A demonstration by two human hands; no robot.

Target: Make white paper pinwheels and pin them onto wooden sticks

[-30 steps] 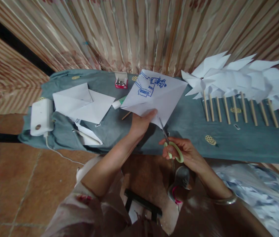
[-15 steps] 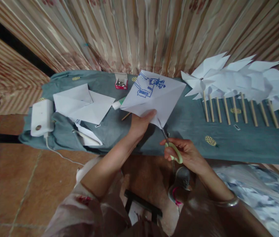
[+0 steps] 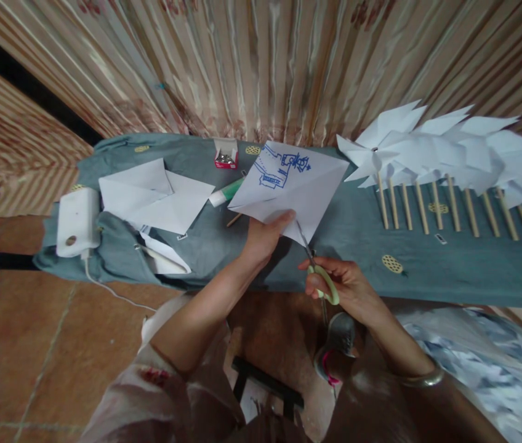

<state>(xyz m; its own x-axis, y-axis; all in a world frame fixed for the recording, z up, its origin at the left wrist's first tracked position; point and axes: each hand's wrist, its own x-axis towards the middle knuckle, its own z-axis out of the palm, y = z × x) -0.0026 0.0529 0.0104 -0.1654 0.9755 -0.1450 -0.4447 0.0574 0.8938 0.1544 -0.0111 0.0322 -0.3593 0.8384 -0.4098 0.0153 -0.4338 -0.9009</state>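
My left hand [image 3: 268,235] grips a square sheet of white paper [image 3: 314,187] along its near edge, thumb on top. Blue line drawings mark the sheet's far left part, and a slit runs in from its left corner. In my right hand [image 3: 339,280] is a pair of scissors [image 3: 325,283] with pale green handles. Their blades meet the sheet at its near corner, where a cut runs inward toward my left thumb. The fingers of my left hand are hidden under the paper.
White paper pinwheels [image 3: 431,154] on wooden sticks lie in a row at the right. Folded white sheets [image 3: 150,197], a white power adapter [image 3: 76,221], a small red box [image 3: 226,157] of metal pieces and a green-and-white tube [image 3: 226,192] rest on the grey-green cloth [image 3: 335,246].
The sheet has tipped a little, its far corner coming nearer to me and showing more of the tube. The scissors stay at the near corner, and my hands have barely moved.
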